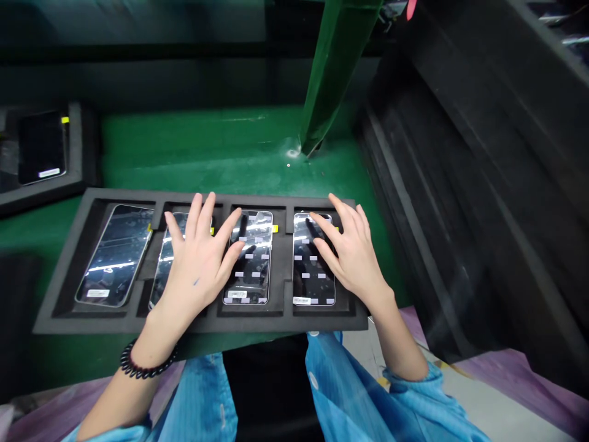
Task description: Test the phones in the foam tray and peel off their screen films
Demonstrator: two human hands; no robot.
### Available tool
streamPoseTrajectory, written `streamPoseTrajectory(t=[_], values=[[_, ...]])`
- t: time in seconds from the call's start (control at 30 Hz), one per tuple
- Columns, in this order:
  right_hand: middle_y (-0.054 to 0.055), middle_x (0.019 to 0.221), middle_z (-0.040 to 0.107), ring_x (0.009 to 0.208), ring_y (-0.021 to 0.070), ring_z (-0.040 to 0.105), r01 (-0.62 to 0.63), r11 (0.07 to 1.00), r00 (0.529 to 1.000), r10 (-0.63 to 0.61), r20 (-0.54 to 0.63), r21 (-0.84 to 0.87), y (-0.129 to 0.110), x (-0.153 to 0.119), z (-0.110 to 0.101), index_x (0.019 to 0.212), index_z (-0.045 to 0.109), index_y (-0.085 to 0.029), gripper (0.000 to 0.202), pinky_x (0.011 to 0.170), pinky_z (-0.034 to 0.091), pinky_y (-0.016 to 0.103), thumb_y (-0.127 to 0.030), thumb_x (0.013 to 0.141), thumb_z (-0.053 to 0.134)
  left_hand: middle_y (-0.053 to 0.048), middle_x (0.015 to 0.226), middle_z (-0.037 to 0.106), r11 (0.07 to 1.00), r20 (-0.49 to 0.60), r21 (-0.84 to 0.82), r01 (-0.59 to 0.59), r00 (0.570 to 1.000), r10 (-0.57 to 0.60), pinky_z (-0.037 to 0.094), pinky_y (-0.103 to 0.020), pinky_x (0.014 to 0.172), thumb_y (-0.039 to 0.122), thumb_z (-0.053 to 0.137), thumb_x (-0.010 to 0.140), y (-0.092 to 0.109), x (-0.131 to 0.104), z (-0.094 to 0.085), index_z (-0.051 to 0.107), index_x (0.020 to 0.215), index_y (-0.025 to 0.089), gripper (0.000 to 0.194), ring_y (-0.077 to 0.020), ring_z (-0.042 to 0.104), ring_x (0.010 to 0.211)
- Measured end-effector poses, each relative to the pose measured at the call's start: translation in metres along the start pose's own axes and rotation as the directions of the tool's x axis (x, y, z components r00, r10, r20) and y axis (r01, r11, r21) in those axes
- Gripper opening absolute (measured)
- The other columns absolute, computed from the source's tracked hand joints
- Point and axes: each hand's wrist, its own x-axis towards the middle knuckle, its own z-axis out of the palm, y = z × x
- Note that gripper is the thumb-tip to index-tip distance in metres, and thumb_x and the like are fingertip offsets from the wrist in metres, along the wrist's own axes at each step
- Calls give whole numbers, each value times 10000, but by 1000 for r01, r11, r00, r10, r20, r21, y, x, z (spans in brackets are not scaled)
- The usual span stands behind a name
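A black foam tray [184,324] with compartments lies in front of me, holding several phone screens face up. My left hand [197,252] is spread over the second phone screen [162,270] from the left, partly hiding it, and its thumb and index finger reach the left edge of the third phone screen [251,264]. Over the rightmost phone screen [315,270], my right hand [347,248] has its fingers apart, with thumb and index finger at the screen's upper right. The leftmost phone screen [115,258] lies slanted in its compartment. Yellow tabs and white labels show on the screens.
Another foam tray [87,153] with a dark phone screen [42,147] stands at the left. A green post [329,80] rises from the green bench [207,153] behind my tray. Stacked black foam trays [442,184] form a wall on the right.
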Motion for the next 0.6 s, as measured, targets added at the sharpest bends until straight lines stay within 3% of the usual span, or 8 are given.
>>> streamPoseTrajectory(t=[0.1, 0.2, 0.37, 0.5, 0.6], values=[[149, 1658, 353, 1499, 344, 385, -23, 1000, 1000, 23, -1, -10, 1, -2, 0, 1414, 569, -247, 405, 1232, 266, 684, -379, 1063, 417, -119, 1731, 133, 998, 24, 9, -57, 998, 56, 23, -756, 1228, 461, 292, 1073, 3, 4, 2, 432, 1519, 310, 491, -358, 76, 1607], [151, 1656, 358, 1485, 346, 407, -33, 999, 999, 34, 17, -25, 1, -3, -1, 1371, 602, -245, 383, 1233, 264, 684, -383, 1063, 421, -136, 1724, 155, 997, 39, 10, -82, 996, 81, 23, -766, 1222, 480, 278, 1070, 4, 6, 4, 469, 1503, 278, 514, -367, 95, 1604], [170, 1662, 330, 1516, 345, 361, -77, 997, 996, 75, -44, -30, 3, -10, -4, 1372, 596, -216, 384, 1244, 261, 658, -367, 1065, 421, -79, 1736, 132, 997, 40, -23, -72, 997, 73, -2, -724, 1243, 463, 300, 1071, 8, 7, 2, 380, 1553, 344, 503, -329, 62, 1612], [179, 1635, 368, 1490, 349, 398, -100, 993, 994, 97, -43, -62, 6, -16, -4, 1322, 634, -207, 366, 1234, 278, 657, -366, 1064, 430, -196, 1697, 214, 991, 38, 30, -133, 990, 132, 74, -786, 1197, 477, 252, 1076, 13, 10, 4, 470, 1515, 235, 547, -381, 116, 1599], [188, 1611, 400, 1465, 350, 429, -87, 994, 994, 83, -66, -62, 5, -18, -5, 1312, 641, -196, 364, 1223, 301, 656, -364, 1061, 440, -202, 1685, 249, 988, 57, 53, -146, 988, 143, 93, -799, 1185, 472, 255, 1076, 17, 12, 6, 504, 1495, 228, 545, -387, 134, 1595]])
